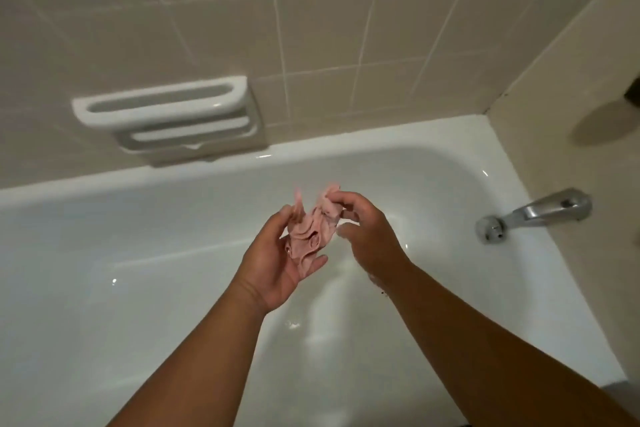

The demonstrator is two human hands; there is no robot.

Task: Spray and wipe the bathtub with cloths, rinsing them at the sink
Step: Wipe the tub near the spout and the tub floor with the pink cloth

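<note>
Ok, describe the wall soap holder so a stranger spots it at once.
Start at the white bathtub and follow its far rim to the beige tiled wall. Just above the rim, left of centre, sits the soap holder. It is the only white raised fixture there, with a rounded bar across its front.

both hands hold a crumpled pink cloth [313,230] above the white bathtub [138,288]: the left hand [277,263] cradles it palm up, the right hand [367,236] pinches its upper edge. a chrome spout [540,213] juts from the right wall, a white ceramic soap dish [166,114] on the tiles.
</note>
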